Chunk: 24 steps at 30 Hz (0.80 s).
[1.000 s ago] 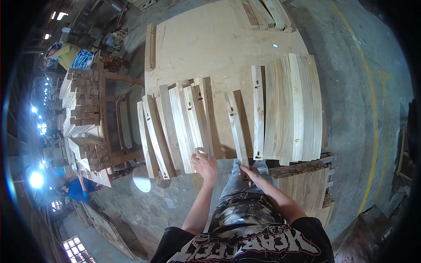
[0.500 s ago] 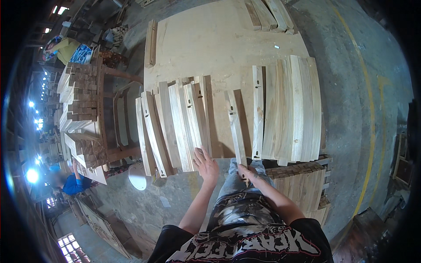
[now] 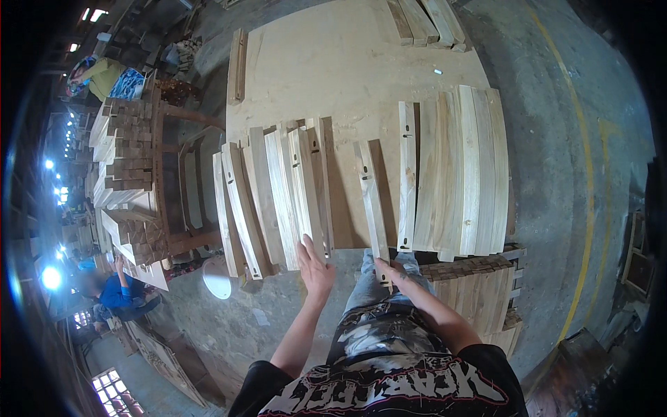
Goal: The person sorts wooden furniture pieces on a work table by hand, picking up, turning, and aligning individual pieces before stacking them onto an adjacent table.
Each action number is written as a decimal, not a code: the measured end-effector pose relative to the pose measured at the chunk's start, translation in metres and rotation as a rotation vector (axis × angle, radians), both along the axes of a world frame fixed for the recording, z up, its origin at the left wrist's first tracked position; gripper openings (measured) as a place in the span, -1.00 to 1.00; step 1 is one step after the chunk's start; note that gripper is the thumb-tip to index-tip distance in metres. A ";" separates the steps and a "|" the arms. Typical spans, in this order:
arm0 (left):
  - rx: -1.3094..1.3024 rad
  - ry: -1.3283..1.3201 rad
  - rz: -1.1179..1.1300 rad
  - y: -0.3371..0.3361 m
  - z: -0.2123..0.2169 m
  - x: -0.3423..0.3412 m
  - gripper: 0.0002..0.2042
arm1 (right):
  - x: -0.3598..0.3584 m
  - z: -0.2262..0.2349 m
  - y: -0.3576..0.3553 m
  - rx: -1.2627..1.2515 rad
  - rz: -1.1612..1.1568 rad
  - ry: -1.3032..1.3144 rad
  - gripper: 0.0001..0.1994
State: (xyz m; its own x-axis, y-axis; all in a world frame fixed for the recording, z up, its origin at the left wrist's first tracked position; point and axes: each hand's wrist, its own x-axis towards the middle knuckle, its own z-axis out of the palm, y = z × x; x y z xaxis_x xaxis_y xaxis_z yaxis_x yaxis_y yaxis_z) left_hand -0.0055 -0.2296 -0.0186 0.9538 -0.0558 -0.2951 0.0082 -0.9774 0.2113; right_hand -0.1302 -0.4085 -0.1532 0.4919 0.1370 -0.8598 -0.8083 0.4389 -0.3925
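Note:
My right hand (image 3: 396, 273) is closed round the near end of a slotted wooden strip (image 3: 373, 198). That strip juts over the table's near edge toward me, its far part lying on the board top. My left hand (image 3: 316, 274) is open, fingers stretched out at the near ends of a loose row of wooden strips (image 3: 283, 187). Its fingertips seem to touch a pale slotted strip (image 3: 303, 181); whether they press on it I cannot tell. Right of the held strip lies another slotted strip (image 3: 407, 181), beside a tight row of strips (image 3: 465, 174).
More strips lie on the table (image 3: 313, 62) at its far right (image 3: 424, 24) and far left (image 3: 237, 66). Stacked timber (image 3: 125, 153) stands on the left, with two people nearby. A white bucket (image 3: 217, 279) is on the floor; more stacked wood (image 3: 472, 295) sits below the table's right side.
My left hand has shifted slightly left, and the pale slotted strip by it sits a little farther left. My right hand keeps its hold. The person in blue has moved.

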 end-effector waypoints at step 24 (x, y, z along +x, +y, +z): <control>-0.176 0.065 0.051 -0.019 -0.055 -0.038 -0.42 | 0.007 0.013 -0.007 -0.007 0.102 0.072 -0.32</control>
State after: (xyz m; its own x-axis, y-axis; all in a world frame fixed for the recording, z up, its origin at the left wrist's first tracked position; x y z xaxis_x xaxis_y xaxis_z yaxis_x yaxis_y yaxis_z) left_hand -0.0437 -0.2491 -0.0734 0.9360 -0.0639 -0.3462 0.0763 -0.9232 0.3766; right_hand -0.1232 -0.4156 -0.1406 0.4122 0.1774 -0.8936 -0.8750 0.3503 -0.3341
